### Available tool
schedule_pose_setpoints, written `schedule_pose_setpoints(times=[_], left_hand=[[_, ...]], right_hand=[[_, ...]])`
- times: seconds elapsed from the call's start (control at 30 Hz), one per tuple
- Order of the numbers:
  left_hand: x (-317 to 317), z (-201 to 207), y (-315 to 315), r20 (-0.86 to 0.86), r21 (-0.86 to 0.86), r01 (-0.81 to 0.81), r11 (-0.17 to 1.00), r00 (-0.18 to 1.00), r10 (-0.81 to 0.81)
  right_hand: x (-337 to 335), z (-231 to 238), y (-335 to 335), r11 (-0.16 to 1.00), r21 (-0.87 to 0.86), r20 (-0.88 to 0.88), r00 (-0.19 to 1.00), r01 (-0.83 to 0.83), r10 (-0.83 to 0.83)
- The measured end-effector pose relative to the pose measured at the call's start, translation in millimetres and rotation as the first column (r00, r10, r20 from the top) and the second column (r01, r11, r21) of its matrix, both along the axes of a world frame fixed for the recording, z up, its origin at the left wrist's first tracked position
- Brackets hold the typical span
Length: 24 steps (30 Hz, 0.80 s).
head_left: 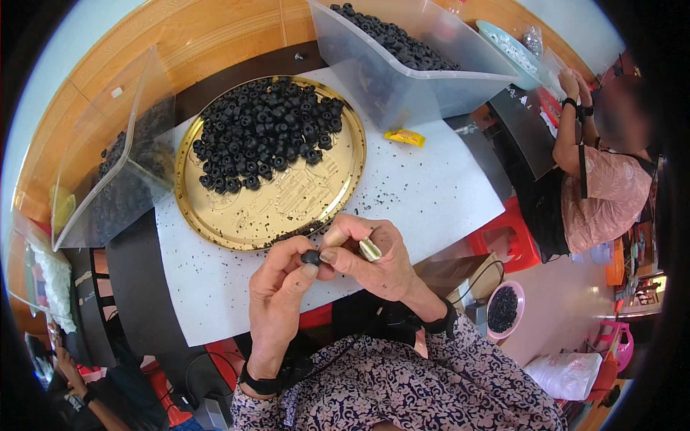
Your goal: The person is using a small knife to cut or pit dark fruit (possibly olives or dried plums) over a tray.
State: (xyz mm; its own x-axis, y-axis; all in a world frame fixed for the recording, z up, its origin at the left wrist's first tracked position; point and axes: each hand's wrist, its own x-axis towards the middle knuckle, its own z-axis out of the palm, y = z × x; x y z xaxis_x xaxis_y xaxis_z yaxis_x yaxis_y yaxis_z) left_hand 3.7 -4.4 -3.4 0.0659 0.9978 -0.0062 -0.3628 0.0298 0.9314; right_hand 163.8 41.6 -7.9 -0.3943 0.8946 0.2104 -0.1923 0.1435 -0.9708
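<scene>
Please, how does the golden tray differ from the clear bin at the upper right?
The golden tray is round and shallow, while the clear bin is boxy and deep. The tray is opaque, with a shiny patterned surface; the bin is see-through, with plain walls. Both hold many small black parts.

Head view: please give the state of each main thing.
Left hand, pinching black piece
Right hand, holding shiny item
Gold tray, partly filled
Left bin, open, partly filled
Right bin, open, partly filled
Yellow packet, lying flat
White sheet, littered
Pink basin, partly filled
</scene>
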Motion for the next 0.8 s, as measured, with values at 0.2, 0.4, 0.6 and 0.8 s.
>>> schedule_pose_setpoints(times=[0.2,0.4,0.6,0.8], left_hand=[[-6.8,0.1,-4.4,0.168,-0.006,0.038,0.999,0.985,-0.036],[-15.7,0.3,-13.4,0.189,0.02,-0.034,0.999,0.982,0.029],[-26.6,-0.1,-22.2,0.217,0.01,-0.018,1.0,0.976,0.015],[-30.5,-2.4,-25.1,0.225,-0.02,-0.02,1.0,0.974,0.024]], right_hand=[[-6.7,0.8,-1.1,0.968,0.247,0.199,0.976,0.035,-0.086],[-14.8,0.2,-6.2,0.885,0.465,0.42,0.889,-0.034,-0.186],[-19.3,4.7,-8.4,0.836,0.536,0.55,0.801,-0.12,-0.237],[-21.5,6.0,-11.7,0.827,0.528,0.666,0.698,-0.192,-0.263]])
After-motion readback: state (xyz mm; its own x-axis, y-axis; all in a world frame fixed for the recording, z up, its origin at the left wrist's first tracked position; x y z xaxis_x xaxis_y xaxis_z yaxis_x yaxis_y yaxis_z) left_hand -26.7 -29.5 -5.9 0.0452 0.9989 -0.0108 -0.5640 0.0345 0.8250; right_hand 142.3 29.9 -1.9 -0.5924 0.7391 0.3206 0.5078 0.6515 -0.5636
